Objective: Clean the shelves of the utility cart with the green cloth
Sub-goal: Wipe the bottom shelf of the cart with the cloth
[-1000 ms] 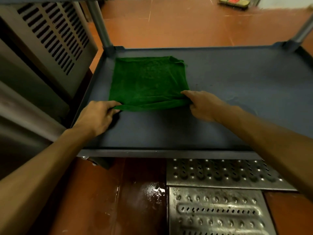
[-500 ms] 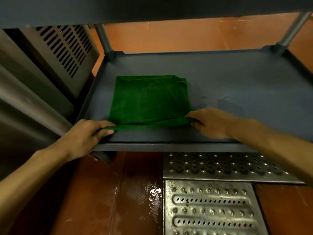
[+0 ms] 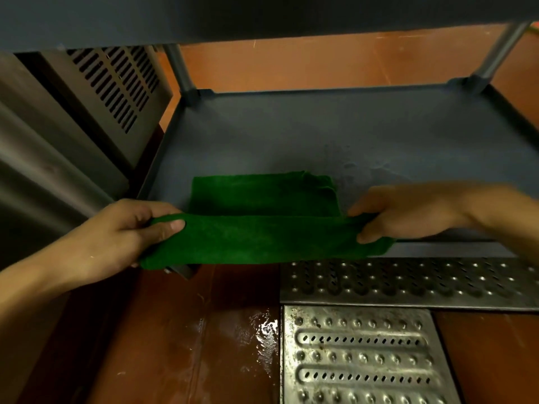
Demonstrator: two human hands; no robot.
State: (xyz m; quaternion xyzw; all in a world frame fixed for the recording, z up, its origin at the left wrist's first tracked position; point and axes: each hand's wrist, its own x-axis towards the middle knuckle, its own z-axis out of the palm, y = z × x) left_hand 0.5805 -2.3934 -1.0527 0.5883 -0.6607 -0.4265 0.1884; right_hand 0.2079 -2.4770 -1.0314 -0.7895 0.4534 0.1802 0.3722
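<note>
The green cloth (image 3: 262, 223) lies folded at the front left of the dark grey lower shelf (image 3: 364, 135) of the utility cart, and its near part hangs over the shelf's front edge. My left hand (image 3: 125, 231) pinches the cloth's near left corner, thumb on top. My right hand (image 3: 408, 214) grips the near right corner, slightly blurred. Between the two hands the cloth is stretched flat. A damp streak shows on the shelf just right of the cloth.
The cart's upper shelf (image 3: 262, 16) spans the top of the view, with grey posts (image 3: 180, 68) at the back corners. A vented steel cabinet (image 3: 110, 91) stands close on the left. Below the cart are perforated metal floor grates (image 3: 364, 345) and wet red floor (image 3: 204, 330).
Both hands have pulled the cloth toward me across the shelf, from the back left to the front edge, so its near part now hangs over the edge. The view has dropped lower.
</note>
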